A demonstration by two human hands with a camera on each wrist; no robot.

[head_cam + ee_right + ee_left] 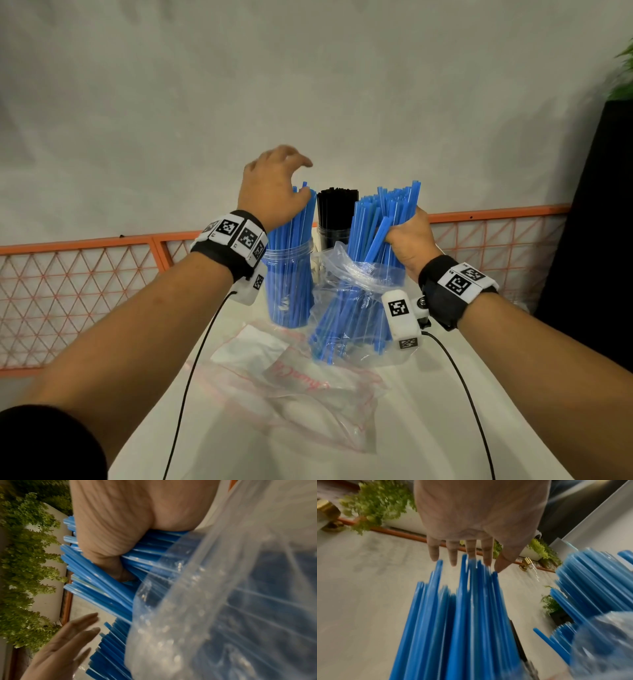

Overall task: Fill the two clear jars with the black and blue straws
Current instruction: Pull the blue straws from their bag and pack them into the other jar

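While your right hand (pixel 409 240) grips a bundle of blue plastic straws (pixel 383 219) standing in the clear plastic bag (pixel 346 270) on the desk (pixel 308 445), your left hand (pixel 274 185), fingers spread, rests on blue straws in the clear jar (pixel 291 274).

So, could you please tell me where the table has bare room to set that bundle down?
Bare table lies near right, between the empty flat bag and the right cable. Crowded at the far end: blue-straw jar, black-straw jar and the straw bag held by the right hand stand close together.
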